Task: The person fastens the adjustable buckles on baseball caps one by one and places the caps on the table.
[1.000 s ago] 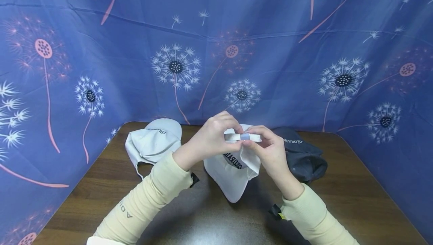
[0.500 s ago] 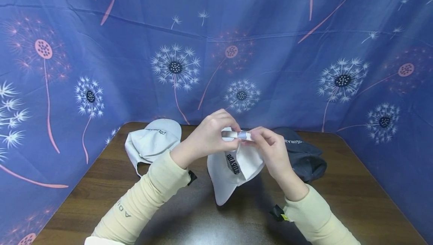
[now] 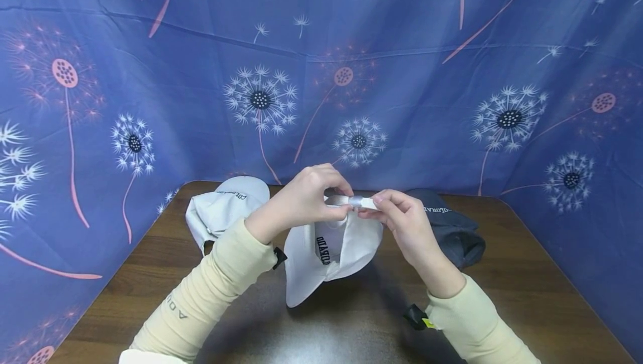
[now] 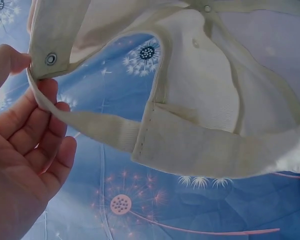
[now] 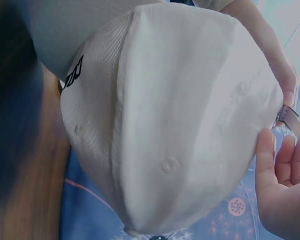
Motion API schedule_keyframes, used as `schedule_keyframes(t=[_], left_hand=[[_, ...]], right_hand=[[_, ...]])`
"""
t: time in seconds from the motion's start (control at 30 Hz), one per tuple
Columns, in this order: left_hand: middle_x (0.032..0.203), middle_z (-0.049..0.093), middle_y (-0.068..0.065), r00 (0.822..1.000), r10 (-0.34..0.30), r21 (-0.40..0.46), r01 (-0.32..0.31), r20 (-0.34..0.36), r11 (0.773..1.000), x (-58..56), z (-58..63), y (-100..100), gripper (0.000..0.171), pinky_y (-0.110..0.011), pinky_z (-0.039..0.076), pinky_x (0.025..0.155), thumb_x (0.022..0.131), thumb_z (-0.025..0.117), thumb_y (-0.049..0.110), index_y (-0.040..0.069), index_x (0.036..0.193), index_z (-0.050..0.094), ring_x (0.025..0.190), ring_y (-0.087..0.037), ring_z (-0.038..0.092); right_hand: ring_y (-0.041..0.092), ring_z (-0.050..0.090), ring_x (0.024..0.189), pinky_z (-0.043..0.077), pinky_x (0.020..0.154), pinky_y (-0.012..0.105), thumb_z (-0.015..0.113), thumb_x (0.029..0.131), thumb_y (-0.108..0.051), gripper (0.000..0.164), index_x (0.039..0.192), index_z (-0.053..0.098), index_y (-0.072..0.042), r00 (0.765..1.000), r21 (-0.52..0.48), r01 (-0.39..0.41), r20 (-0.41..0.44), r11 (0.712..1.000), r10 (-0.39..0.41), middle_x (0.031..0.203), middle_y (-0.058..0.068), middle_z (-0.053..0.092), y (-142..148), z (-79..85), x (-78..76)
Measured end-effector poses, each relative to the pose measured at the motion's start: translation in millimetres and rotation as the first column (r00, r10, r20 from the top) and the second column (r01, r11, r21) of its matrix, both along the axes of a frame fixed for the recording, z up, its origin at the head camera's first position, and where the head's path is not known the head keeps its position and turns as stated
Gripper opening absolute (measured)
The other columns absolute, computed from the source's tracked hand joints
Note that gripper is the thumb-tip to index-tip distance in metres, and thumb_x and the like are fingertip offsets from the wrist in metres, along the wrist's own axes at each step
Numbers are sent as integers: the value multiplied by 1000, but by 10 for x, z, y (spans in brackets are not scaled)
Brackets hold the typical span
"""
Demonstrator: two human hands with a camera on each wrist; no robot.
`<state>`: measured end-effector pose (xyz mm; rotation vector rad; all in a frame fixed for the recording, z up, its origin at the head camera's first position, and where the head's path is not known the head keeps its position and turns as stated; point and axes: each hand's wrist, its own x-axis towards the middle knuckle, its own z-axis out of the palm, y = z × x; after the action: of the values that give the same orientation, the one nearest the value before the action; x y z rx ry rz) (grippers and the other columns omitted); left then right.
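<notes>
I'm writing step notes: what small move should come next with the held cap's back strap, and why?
Probably a gentle pull on the strap with the right hand: its fingers pinch the strap just beside the silvery buckle, while the left hand holds the cap on the buckle's other side.

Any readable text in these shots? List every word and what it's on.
"ORADO" on the held cap, start unreadable in the head view; its right wrist letters are cut off.
"LORADO" on the black cap, start unclear.
"COL" on the left cap; the rest is too small to read.
"AOU" or "AQU" on the left sleeve; middle letter unclear.
</notes>
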<state>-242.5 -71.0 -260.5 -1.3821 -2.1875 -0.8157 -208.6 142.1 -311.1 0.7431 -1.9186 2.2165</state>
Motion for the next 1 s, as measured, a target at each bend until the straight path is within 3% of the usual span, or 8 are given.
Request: schedule_keyframes(t=[0.2,0.57,0.83,1.0], left_hand=[[79,65,2,999,-10,-10,11,51,1000,-6,27,-26,13,-19,45,63,74,74,12,7,85,70,72,-11,54],[77,64,2,998,22,-21,-20,61,1000,4,61,-29,13,-17,44,60,74,75,12,7,85,71,69,-14,55],[76,66,2,983,162,-32,-160,86,987,-8,97,-8,13,-19,46,64,76,74,14,8,87,74,72,-10,55],[79,68,-1,962,235,-8,-236,142,972,-38,132,8,13,-19,48,66,77,73,14,6,88,73,73,-10,58]], right_hand=[[17,69,80,54,80,29,50,96,-6,22,84,68,-10,999,-2,-2,33,1000,2,87,3,65,10,2,2],[18,68,78,55,80,30,50,97,-9,22,84,67,-9,996,-48,-9,85,999,13,83,5,68,44,-18,-14],[15,65,70,54,59,27,50,98,-18,24,84,66,-7,986,-63,-15,163,998,26,76,4,66,27,36,83],[15,66,71,54,58,30,48,98,-13,23,90,65,0,987,9,-120,112,993,118,80,6,67,-70,76,235]])
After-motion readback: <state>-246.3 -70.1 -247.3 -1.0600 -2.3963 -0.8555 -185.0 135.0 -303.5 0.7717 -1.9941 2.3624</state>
